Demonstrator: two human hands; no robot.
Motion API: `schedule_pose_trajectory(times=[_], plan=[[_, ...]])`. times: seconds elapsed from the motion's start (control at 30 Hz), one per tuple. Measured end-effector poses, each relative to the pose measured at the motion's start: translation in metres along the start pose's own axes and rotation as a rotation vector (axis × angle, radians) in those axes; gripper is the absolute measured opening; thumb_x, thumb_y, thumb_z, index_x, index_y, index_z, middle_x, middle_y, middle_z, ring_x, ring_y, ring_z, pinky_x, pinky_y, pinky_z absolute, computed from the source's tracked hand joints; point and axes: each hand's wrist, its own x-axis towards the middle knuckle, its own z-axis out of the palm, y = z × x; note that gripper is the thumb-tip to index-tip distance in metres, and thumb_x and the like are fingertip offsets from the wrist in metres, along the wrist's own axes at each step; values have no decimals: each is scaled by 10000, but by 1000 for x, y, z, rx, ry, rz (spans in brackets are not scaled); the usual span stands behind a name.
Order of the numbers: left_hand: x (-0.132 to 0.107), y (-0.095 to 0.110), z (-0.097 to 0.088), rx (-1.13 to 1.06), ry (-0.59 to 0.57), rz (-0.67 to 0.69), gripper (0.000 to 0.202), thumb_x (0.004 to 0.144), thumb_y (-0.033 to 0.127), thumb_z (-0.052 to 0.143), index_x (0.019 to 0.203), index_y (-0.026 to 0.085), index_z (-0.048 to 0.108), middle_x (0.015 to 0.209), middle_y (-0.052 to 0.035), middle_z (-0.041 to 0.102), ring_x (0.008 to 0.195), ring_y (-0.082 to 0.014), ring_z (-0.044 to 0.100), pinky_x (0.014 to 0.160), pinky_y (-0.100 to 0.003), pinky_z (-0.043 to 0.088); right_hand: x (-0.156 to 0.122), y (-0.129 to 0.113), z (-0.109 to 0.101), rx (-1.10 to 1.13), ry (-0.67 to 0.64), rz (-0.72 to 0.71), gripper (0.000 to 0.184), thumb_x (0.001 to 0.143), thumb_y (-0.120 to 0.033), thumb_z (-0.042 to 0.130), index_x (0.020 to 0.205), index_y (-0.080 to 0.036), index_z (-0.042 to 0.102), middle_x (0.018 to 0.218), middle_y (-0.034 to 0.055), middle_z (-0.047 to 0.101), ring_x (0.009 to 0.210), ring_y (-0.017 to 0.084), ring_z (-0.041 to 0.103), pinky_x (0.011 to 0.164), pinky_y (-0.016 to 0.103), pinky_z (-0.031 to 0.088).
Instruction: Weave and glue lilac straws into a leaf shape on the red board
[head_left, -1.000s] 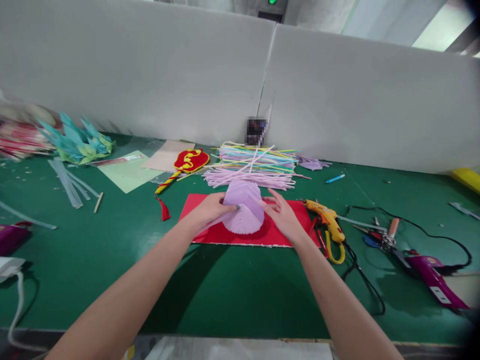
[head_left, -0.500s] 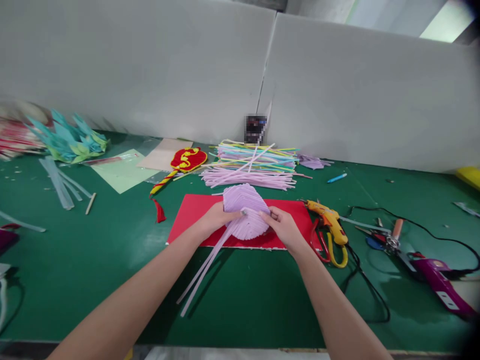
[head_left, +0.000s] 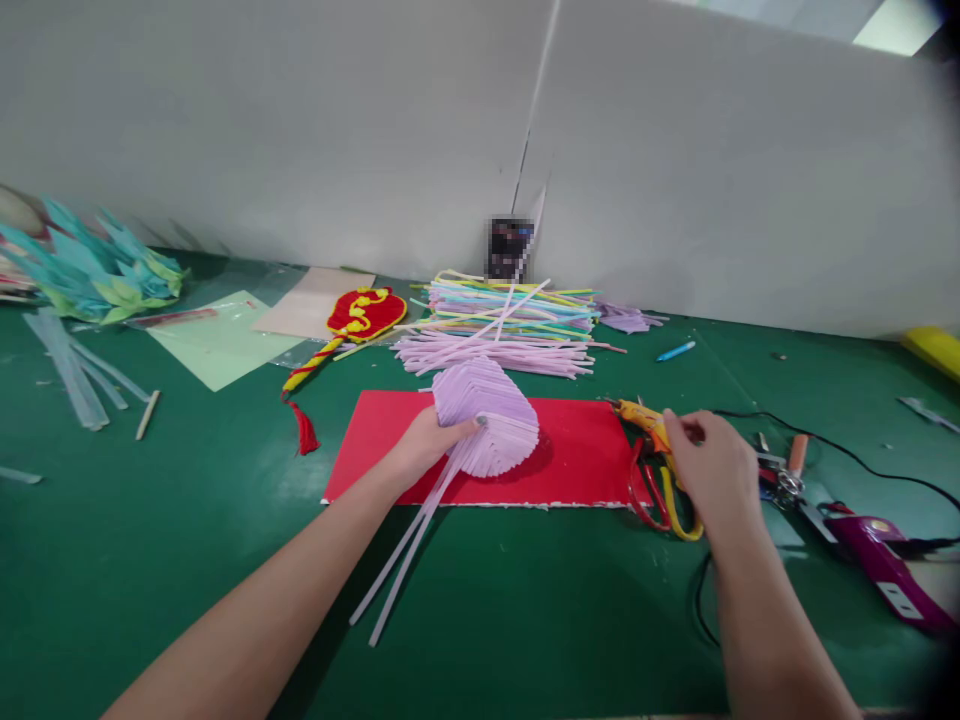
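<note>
A lilac fan-shaped piece made of pipe cleaners (head_left: 496, 425), with two long loose ends trailing toward the front, is held up over the red board (head_left: 581, 470). My left hand (head_left: 431, 445) pinches its left side, thumb on top. Off to the right, my right hand (head_left: 712, 465) is closed at the rear of a yellow hot glue gun (head_left: 643, 420), whose nozzle points left over the board's edge. That hand covers much of the gun's body. Scissors with red and yellow handles (head_left: 651, 490) lie right below the gun.
Bundles of coloured pipe cleaners (head_left: 495, 350) lie behind the board. Left of them is a red and yellow fan (head_left: 366, 315) with a tassel. A purple tool (head_left: 885, 570) and black cord (head_left: 862, 455) are at right. A blue pen (head_left: 676, 351) lies farther back.
My right hand has let go of the lilac piece and moved right to the glue gun. My left hand still holds the piece. The view has shifted slightly.
</note>
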Motion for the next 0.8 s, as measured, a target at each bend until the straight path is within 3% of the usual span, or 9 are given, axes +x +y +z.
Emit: schedule_pose_trajectory(times=[0.1,0.2,0.3,0.4,0.47,0.53,0.67,0.8], plan=[[0,1,1,27,16,8,536,668,432,754,1103,138,647,1149,-113,679,1100,-293,608,961,-421,455,4,30,7,-176,3,125,376,816,-512,389,772,-192,581,871,143,627,822,294,584,711,392,432],[-1,1,1,27,23,10,487,674,404,749,1076,145,661,1118,-94,695,1083,-281,618,950,-403,465,5,47,18,-188,-151,240,466,831,-553,327,856,-176,599,859,162,641,826,319,594,707,400,432],[-3,1,2,38,44,14,462,671,399,747,1044,138,673,1088,-96,705,1075,-289,620,937,-405,474,6,52,25,-163,-297,215,573,824,-652,281,887,-190,614,832,154,655,797,325,607,697,402,434],[-5,2,2,47,54,20,443,667,396,748,1023,142,681,1079,-94,709,1073,-288,621,935,-403,476,7,52,27,-182,-344,207,633,782,-728,307,924,-192,612,849,156,659,809,341,611,695,410,439],[-5,2,2,38,59,21,455,668,402,748,1036,144,677,1089,-95,705,1079,-289,619,939,-405,474,6,49,26,-181,-361,218,609,797,-700,307,917,-184,607,848,157,659,826,347,612,703,412,442],[-5,1,2,21,64,24,493,665,420,748,1058,133,668,1106,-106,698,1086,-295,616,941,-410,473,5,44,21,-162,-329,258,562,823,-639,311,919,-166,599,878,173,658,872,361,607,724,421,439],[-5,2,2,23,70,35,551,649,450,753,1078,118,658,1124,-119,689,1104,-305,605,947,-410,468,1,20,0,-84,-92,351,477,846,-558,342,872,-144,578,939,221,647,925,379,592,736,440,426],[-6,4,4,71,86,34,539,654,442,754,1092,143,656,1136,-105,686,1107,-304,603,957,-420,463,-11,-19,-22,81,-43,303,515,878,-629,271,760,-205,539,762,99,663,705,237,621,630,346,442]])
